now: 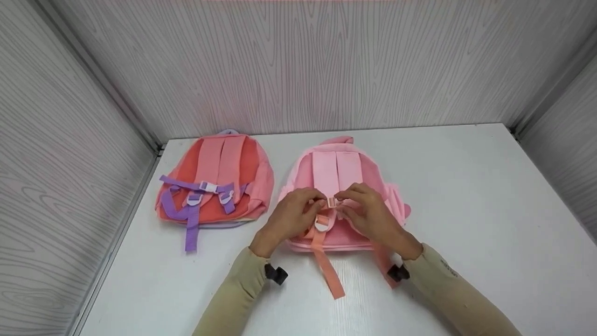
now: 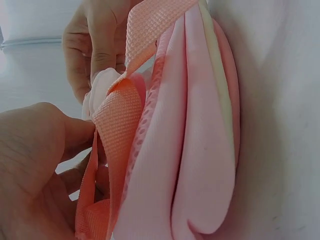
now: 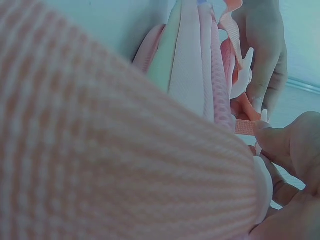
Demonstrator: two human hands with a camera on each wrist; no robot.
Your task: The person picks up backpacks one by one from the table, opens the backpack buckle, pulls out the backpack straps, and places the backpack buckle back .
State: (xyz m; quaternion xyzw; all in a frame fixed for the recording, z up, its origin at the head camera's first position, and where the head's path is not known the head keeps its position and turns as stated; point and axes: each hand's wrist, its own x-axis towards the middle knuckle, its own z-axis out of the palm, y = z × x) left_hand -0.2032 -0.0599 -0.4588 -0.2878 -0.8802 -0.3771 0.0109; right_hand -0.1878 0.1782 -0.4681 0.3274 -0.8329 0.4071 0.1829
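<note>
A pink backpack (image 1: 371, 169) lies with its shoulder-strap side up. Over its middle is a small pale buckle (image 1: 332, 202) between both hands. My left hand (image 1: 295, 212) pinches the orange webbing strap (image 2: 117, 117) at the buckle's left side. From the right, my right hand (image 1: 373, 215) pinches the buckle's other end between thumb and fingers. A white strap adjuster (image 1: 321, 223) sits just below the left fingertips. One orange strap tail (image 1: 329, 273) hangs toward the front, and another tail (image 1: 383, 263) lies beneath the right wrist. Fingers partly hide the buckle, so whether its halves are joined cannot be seen.
To the left lies a coral backpack (image 1: 254, 161) with purple straps (image 1: 191, 228) and a white buckle (image 1: 208, 187) across it. Both bags rest on a white table (image 1: 466, 196). Grey wood-grain panels (image 1: 298, 70) stand behind and at both sides.
</note>
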